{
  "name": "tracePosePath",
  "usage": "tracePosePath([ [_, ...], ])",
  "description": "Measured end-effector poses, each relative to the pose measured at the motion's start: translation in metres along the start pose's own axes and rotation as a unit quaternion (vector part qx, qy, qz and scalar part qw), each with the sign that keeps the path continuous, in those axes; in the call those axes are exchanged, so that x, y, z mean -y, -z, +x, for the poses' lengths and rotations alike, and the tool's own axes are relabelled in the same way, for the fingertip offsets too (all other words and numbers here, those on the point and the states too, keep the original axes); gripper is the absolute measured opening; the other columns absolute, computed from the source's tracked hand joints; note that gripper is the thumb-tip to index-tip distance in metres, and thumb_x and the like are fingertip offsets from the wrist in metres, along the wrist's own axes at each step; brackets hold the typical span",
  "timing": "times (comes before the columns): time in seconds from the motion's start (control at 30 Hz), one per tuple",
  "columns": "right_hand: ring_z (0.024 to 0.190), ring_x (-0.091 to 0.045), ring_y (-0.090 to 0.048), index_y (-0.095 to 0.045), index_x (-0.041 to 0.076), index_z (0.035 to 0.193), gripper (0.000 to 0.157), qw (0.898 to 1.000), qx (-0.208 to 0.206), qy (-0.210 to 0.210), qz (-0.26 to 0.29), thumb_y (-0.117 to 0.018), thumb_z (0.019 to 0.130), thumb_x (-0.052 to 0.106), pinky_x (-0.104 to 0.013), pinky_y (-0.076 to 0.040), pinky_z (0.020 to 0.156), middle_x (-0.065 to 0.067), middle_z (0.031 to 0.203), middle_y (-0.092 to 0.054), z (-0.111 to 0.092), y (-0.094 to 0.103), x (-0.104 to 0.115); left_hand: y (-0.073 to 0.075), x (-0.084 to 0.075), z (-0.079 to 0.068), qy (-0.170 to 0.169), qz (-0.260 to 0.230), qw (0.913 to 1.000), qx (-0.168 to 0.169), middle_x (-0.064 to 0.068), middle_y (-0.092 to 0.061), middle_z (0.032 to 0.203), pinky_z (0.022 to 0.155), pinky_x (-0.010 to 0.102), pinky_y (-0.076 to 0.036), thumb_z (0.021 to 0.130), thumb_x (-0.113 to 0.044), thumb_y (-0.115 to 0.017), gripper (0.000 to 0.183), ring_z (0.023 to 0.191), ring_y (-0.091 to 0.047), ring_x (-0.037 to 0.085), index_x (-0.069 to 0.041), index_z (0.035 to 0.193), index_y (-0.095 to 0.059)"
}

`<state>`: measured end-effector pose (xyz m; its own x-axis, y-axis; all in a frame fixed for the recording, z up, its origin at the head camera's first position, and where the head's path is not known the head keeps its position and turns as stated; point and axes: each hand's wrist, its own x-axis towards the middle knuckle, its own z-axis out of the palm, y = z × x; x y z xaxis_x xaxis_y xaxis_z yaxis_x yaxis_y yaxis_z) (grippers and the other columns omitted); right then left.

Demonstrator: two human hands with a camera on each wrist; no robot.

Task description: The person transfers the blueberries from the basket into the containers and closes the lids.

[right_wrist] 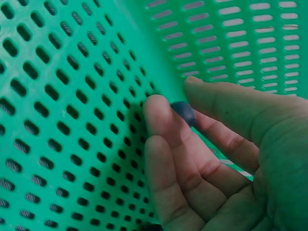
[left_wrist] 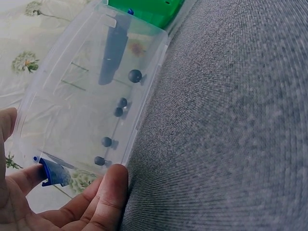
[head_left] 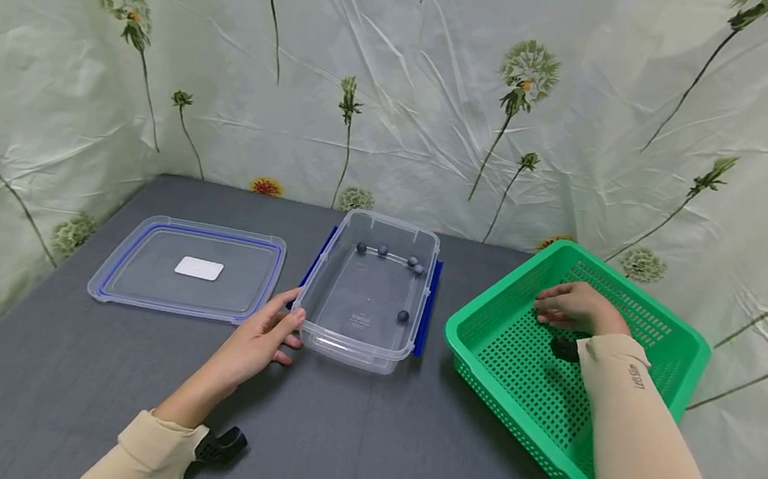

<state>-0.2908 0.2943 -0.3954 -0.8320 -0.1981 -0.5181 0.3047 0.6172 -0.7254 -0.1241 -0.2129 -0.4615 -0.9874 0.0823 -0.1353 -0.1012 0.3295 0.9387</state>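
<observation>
Left hand (head_left: 263, 337) grips one box (head_left: 350, 349) holding five blueberries (head_left: 402, 317); right of it, in one basket (head_left: 506, 286), right hand (head_left: 583, 306) pinches another blueberry (right_wrist: 185, 113).

On the desk (head_left: 341, 438); cloth (head_left: 413, 137) behind. Left: lid (head_left: 143, 275). Middle: box (head_left: 349, 351); in it, five balls (head_left: 402, 317), four toward the far end, one nearer, right. At box's near left corner: left hand (head_left: 263, 333). Right: basket (head_left: 501, 399); in it, right hand (head_left: 580, 304), another ball (right_wrist: 185, 114) between its fingers (right_wrist: 160, 115).

Grey cloth-covered table (head_left: 340, 446), clear lid (head_left: 185, 289), clear container (head_left: 354, 350), green basket (head_left: 506, 287)
</observation>
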Motion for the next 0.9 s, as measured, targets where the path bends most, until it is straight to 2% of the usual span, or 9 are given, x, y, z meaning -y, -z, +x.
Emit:
tracePosePath([
  [0.23, 0.081, -0.003, -0.071, -0.039, -0.017, 0.153, 0.05, 1.0, -0.009, -0.011, -0.016, -0.054, 0.111, 0.007, -0.024, -0.062, 0.081, 0.0, 0.1, -0.071, -0.003, -0.001, 0.002, -0.002, -0.002, 0.0, -0.003, -0.001, 1.0, 0.0, 0.026, -0.064, 0.14, 0.078, 0.027, -0.063, 0.115, -0.039, -0.05, 0.058, 0.104, -0.069, 0.023, -0.021, 0.168, -0.034],
  [0.47, 0.084, -0.005, -0.072, -0.041, -0.016, 0.153, 0.049, 0.999, -0.02, -0.003, -0.038, -0.052, 0.112, 0.008, -0.026, -0.062, 0.082, 0.002, 0.095, -0.074, -0.01, 0.01, 0.003, -0.002, -0.003, -0.001, -0.001, -0.002, 1.0, -0.001, 0.026, -0.063, 0.141, 0.078, 0.027, -0.063, 0.115, -0.04, -0.05, 0.058, 0.104, -0.069, 0.023, -0.021, 0.168, -0.033],
  [0.7, 0.08, -0.004, -0.071, -0.039, -0.014, 0.153, 0.049, 1.0, -0.016, 0.012, -0.022, -0.053, 0.113, 0.01, -0.024, -0.061, 0.078, 0.004, 0.092, -0.075, -0.019, 0.02, 0.012, 0.0, -0.002, -0.001, 0.0, -0.001, 1.0, -0.002, 0.026, -0.063, 0.143, 0.078, 0.027, -0.062, 0.115, -0.042, -0.051, 0.06, 0.105, -0.07, 0.024, -0.021, 0.168, -0.033],
  [0.9, 0.079, -0.002, -0.071, -0.042, -0.01, 0.149, 0.043, 1.0, -0.009, 0.026, 0.012, -0.055, 0.112, 0.008, -0.021, -0.06, 0.075, 0.006, 0.088, -0.074, -0.022, 0.024, 0.02, 0.0, 0.0, -0.001, -0.001, -0.002, 1.0, -0.001, 0.026, -0.063, 0.143, 0.078, 0.028, -0.062, 0.114, -0.043, -0.051, 0.06, 0.104, -0.07, 0.024, -0.022, 0.168, -0.033],
])
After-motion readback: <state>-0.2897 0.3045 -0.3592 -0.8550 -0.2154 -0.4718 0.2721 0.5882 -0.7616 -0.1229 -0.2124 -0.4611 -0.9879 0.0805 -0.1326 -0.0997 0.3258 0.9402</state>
